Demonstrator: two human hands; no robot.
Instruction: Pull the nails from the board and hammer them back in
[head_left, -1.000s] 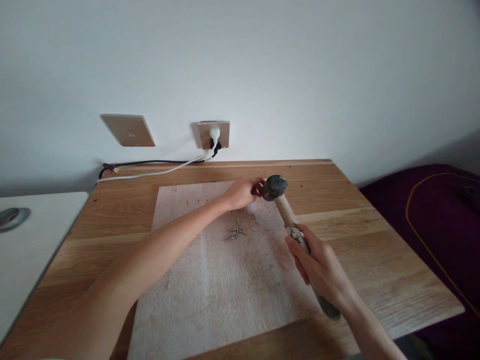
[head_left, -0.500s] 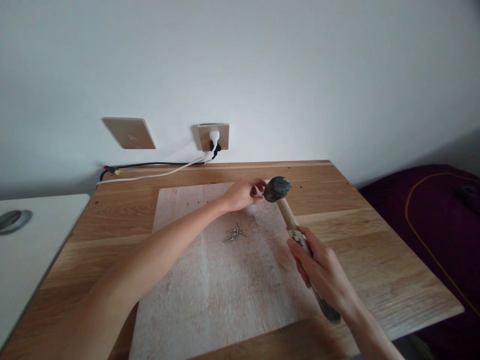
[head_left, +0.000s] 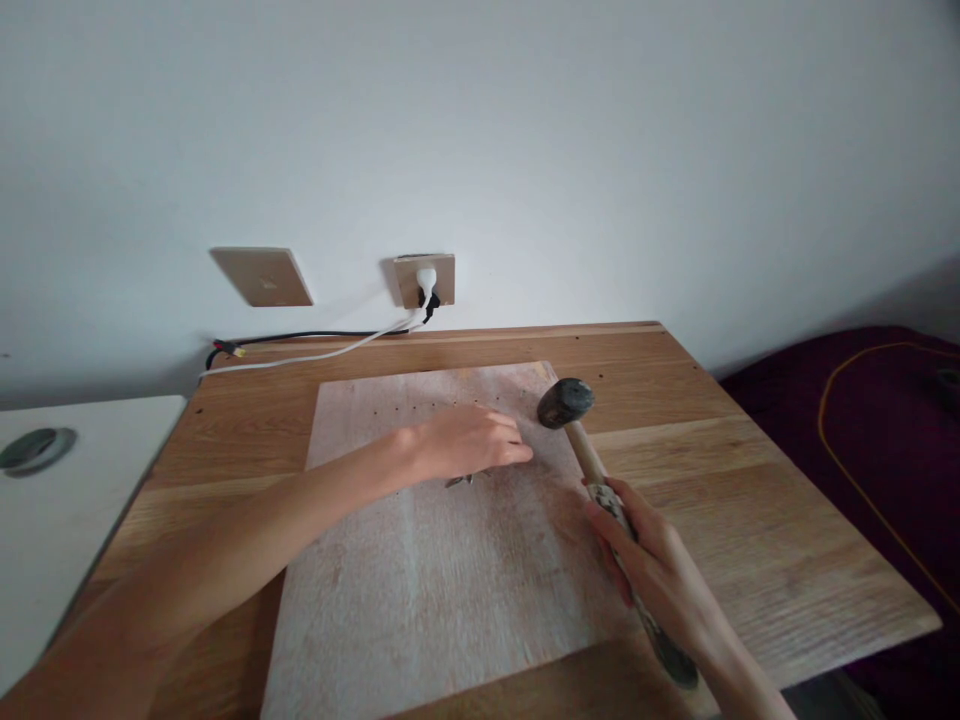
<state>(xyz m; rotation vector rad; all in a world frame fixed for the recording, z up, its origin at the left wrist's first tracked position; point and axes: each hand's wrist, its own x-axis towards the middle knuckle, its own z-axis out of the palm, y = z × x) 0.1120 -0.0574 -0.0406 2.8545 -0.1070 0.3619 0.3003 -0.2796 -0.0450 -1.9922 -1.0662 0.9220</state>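
A pale plywood board lies flat on the wooden table. My right hand grips the wooden handle of a hammer, whose dark head hovers just above the board's far right part. My left hand hovers palm down over a small pile of loose nails, fingers spread and covering most of them. Whether its fingertips touch a nail is hidden. A row of small dark nail heads runs along the far part of the board.
A wall socket with white and black plugs sits behind the table, with cables trailing left along the back edge. A blank wall plate is further left. A white surface adjoins the table's left side; dark purple fabric lies right.
My left hand has left the spot beside the hammer head and moved back down over the nail pile. The hammer head has lowered slightly and shifted right.
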